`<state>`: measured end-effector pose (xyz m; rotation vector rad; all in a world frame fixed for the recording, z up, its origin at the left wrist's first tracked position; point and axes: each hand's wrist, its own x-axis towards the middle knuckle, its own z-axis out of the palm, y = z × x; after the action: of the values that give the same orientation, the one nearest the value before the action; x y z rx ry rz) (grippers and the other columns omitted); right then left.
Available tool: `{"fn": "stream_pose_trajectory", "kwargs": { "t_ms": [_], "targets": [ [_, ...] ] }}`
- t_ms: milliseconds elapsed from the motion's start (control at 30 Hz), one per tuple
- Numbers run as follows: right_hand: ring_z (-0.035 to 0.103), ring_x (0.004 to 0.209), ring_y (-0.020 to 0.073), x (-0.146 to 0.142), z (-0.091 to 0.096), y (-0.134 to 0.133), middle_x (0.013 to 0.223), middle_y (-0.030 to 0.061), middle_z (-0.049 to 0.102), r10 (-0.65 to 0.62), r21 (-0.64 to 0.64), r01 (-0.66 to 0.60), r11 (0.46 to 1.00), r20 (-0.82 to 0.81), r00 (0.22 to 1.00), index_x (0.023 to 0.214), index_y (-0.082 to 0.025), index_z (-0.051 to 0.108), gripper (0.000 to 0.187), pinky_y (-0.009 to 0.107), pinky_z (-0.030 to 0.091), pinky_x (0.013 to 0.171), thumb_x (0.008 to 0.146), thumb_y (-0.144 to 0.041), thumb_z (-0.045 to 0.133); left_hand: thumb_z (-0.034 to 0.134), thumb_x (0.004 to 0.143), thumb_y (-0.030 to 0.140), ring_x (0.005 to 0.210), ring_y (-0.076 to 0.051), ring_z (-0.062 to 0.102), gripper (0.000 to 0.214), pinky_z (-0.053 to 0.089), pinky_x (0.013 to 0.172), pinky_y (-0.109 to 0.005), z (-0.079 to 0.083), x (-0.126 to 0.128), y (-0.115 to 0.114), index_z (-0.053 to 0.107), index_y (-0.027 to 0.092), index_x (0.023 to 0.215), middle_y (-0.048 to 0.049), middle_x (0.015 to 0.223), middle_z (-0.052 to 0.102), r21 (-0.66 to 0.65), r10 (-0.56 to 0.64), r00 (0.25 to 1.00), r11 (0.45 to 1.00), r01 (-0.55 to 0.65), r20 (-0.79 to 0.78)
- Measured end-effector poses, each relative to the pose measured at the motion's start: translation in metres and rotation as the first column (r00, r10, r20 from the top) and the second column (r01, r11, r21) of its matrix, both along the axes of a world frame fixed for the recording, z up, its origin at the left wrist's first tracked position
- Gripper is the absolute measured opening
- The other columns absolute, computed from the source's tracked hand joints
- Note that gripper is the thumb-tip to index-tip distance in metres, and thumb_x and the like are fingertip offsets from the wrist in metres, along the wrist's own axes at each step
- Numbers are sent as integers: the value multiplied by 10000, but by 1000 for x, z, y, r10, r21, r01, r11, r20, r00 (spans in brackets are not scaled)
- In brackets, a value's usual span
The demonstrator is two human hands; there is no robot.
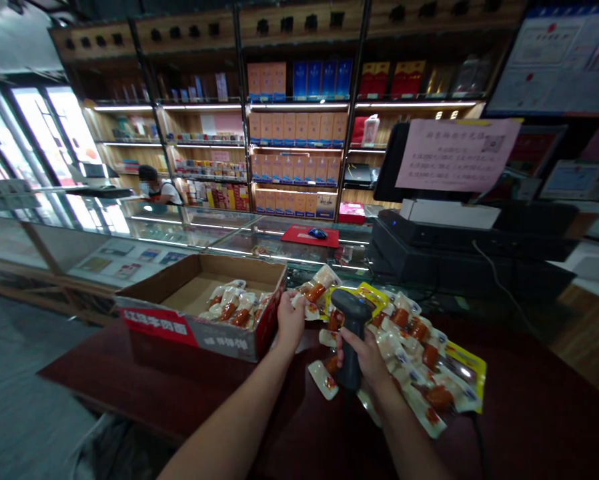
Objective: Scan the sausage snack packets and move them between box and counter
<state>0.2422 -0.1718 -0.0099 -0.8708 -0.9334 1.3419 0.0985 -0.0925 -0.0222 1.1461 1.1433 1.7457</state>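
Observation:
My right hand (362, 353) is wrapped round the handle of a black barcode scanner (352, 333), held upright over the table. With closed fingers, my left hand (290, 320) grips a sealed snack packet (315, 288) with brown food inside, just right of the carton. More packets like it (419, 333) lie in a heap beside and behind my right hand, with some yellow packages (372, 297) among them. To the left stands an open cardboard carton (194, 327), its right part holding several of the same packets (234, 307).
The dark red table (169, 380) bears the carton and heap. Behind it runs a glass display counter (229, 230) with a mouse (317, 233) on a red mat. A monitor (394, 163) with a pink paper sign stands at the right. Another person (162, 190) is at the far left.

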Motion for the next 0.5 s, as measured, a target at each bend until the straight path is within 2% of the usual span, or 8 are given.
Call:
{"fn": "stream_pose_trajectory", "kwargs": {
  "t_ms": [133,333,433,500],
  "targets": [
    [486,315,95,-19,15,2,422,-36,541,75,-6,-75,997,90,993,615,-152,548,325,217,444,321,653,-435,704,543,747,294,701,-155,591,204,484,664,-291,23,-20,-8,530,159,900,-27,767,601,60,181,975,983,-174,-133],
    [490,338,95,-55,34,7,477,-33,558,111,47,-114,992,71,991,621,-155,553,284,219,450,314,650,-398,698,497,769,217,883,-189,592,320,451,839,-340,51,-84,-17,544,157,1079,-69,948,625,118,425,852,905,-409,-307],
    [483,324,94,-70,36,10,456,-36,547,155,57,-161,985,97,983,615,-158,547,279,217,445,309,655,-394,688,461,773,188,919,-215,597,334,443,862,-354,58,-115,-23,570,148,1087,-93,978,646,82,460,754,873,-482,-470],
    [482,320,96,-77,36,12,450,-39,547,181,60,-188,980,107,978,641,-160,550,269,215,442,308,657,-392,687,442,770,164,935,-230,602,341,440,871,-356,60,-129,-25,591,131,1075,-116,997,656,50,427,681,865,-499,-595]
  ]
}}
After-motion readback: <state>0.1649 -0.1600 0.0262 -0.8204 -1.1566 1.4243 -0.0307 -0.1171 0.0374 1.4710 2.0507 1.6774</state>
